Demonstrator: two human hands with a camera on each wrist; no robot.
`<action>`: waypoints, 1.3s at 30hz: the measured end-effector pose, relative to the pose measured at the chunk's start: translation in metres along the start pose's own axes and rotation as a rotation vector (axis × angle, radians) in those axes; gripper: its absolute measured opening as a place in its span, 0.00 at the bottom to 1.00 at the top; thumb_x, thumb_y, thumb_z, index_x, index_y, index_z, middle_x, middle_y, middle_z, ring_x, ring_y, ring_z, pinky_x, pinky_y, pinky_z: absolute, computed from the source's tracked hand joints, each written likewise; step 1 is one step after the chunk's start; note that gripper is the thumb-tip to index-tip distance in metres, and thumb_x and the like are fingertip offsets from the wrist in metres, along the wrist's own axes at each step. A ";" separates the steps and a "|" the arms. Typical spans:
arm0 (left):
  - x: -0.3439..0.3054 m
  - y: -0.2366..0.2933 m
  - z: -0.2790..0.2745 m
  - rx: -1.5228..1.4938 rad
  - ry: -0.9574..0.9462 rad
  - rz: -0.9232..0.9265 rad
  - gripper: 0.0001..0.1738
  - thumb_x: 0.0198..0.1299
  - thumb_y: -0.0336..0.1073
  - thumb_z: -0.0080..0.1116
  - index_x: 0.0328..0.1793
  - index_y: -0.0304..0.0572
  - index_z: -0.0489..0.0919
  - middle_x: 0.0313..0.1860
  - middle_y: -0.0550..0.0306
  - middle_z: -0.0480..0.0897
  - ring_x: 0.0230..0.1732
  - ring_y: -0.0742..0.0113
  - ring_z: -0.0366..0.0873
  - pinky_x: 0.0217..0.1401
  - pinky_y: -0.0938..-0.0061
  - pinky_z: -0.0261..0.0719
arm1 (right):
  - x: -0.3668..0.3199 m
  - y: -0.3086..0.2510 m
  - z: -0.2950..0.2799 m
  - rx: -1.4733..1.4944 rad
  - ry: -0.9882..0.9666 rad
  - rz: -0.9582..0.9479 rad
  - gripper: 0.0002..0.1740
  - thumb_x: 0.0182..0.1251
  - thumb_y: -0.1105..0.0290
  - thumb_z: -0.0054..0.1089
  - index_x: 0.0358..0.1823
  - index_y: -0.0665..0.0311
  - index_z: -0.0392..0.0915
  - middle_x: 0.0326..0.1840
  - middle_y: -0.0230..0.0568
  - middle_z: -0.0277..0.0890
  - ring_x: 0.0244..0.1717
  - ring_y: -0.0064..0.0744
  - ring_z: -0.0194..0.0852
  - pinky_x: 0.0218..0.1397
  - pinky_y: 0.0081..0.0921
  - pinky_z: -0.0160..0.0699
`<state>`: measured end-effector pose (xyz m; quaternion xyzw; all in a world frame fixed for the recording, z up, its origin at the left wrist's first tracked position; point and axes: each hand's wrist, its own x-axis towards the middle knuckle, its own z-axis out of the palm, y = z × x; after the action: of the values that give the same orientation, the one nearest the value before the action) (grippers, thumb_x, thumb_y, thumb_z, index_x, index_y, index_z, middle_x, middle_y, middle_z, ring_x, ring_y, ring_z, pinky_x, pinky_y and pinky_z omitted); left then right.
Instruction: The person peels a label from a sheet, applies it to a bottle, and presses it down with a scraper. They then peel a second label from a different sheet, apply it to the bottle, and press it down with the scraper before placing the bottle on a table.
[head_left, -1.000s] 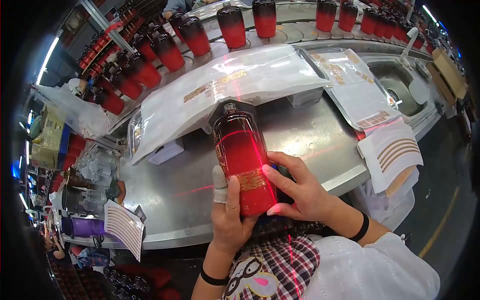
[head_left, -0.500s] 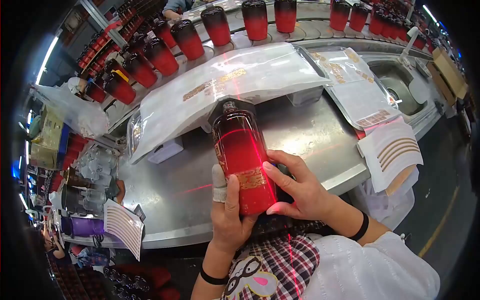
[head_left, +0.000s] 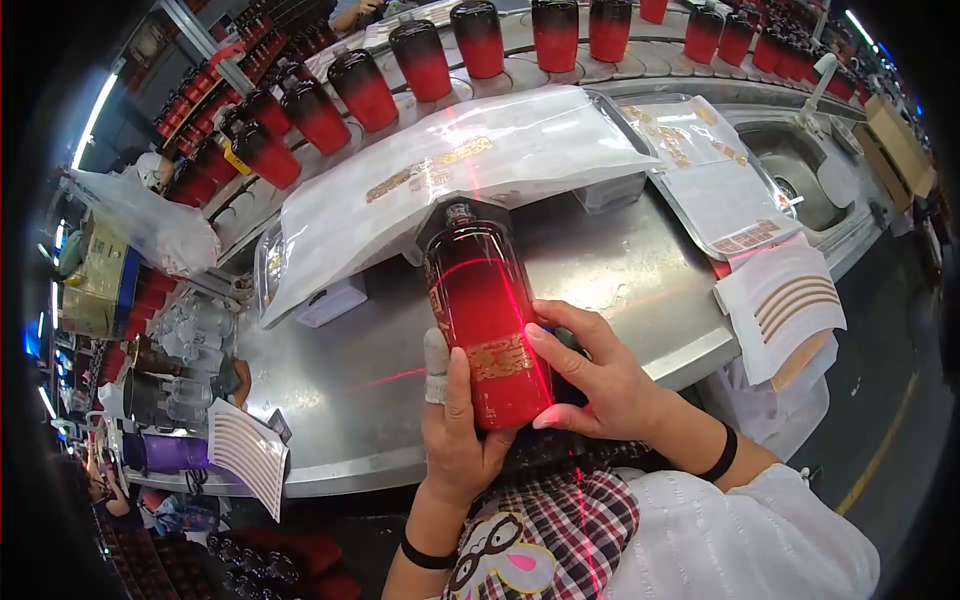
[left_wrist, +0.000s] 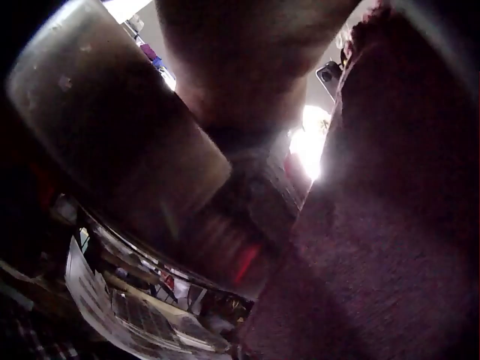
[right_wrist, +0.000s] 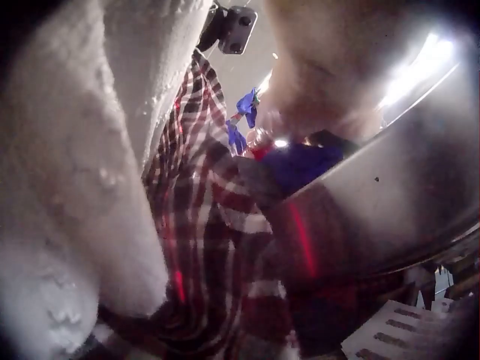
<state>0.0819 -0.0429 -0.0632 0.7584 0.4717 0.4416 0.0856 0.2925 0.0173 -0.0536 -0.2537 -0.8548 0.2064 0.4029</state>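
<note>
A red bottle [head_left: 487,300] with a black shoulder and a gold patterned band [head_left: 500,358] lies tilted toward the body, its neck against a dark rest under the white sheet. The left hand [head_left: 460,430] holds its lower left side, with one finger wrapped in white and the thumb along the glass. On the lower right, the right hand [head_left: 600,380] grips the bottle with its fingertips near the gold band. Red laser lines cross the glass. Both wrist views are dark and show mostly wrist, clothing and the metal table edge.
A white sheet with gold decals [head_left: 540,125] covers a raised tray on the metal table [head_left: 330,430]. A decal tray [head_left: 715,200] and sink [head_left: 800,180] are on the right. Striped sheets [head_left: 795,305] hang over the edge. Behind, red-black bottles [head_left: 420,65] line a conveyor.
The bottle has turned slightly between the hands, and its gold band has shifted left. The left thumb has moved slightly left. Bottles on the conveyor have moved right.
</note>
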 end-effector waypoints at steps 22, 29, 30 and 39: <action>0.001 0.001 0.000 -0.015 0.000 -0.008 0.49 0.62 0.44 0.67 0.81 0.31 0.53 0.79 0.23 0.52 0.78 0.29 0.55 0.77 0.50 0.61 | -0.001 0.001 0.001 -0.007 0.001 -0.002 0.47 0.58 0.46 0.69 0.74 0.64 0.64 0.73 0.61 0.59 0.69 0.59 0.63 0.71 0.47 0.65; -0.001 0.001 0.000 -0.003 -0.010 -0.027 0.48 0.64 0.46 0.66 0.81 0.30 0.54 0.79 0.23 0.54 0.78 0.29 0.55 0.76 0.50 0.62 | -0.001 0.001 0.000 0.004 -0.006 0.006 0.47 0.58 0.46 0.70 0.74 0.64 0.64 0.73 0.61 0.59 0.70 0.60 0.63 0.72 0.47 0.65; -0.002 0.001 0.000 -0.009 -0.017 -0.037 0.48 0.64 0.46 0.65 0.81 0.30 0.54 0.78 0.23 0.54 0.78 0.29 0.55 0.76 0.50 0.62 | -0.001 0.001 0.000 0.007 -0.005 0.006 0.47 0.58 0.46 0.70 0.74 0.64 0.64 0.73 0.61 0.59 0.70 0.60 0.63 0.72 0.47 0.65; 0.000 0.001 0.001 -0.007 0.004 -0.016 0.48 0.64 0.46 0.66 0.80 0.29 0.54 0.78 0.23 0.55 0.78 0.28 0.56 0.76 0.51 0.62 | -0.003 0.000 -0.006 0.049 -0.014 0.017 0.43 0.60 0.57 0.72 0.74 0.65 0.64 0.73 0.60 0.59 0.69 0.56 0.66 0.70 0.44 0.68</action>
<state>0.0831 -0.0432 -0.0636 0.7533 0.4765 0.4440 0.0910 0.2986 0.0167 -0.0517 -0.2493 -0.8502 0.2326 0.4011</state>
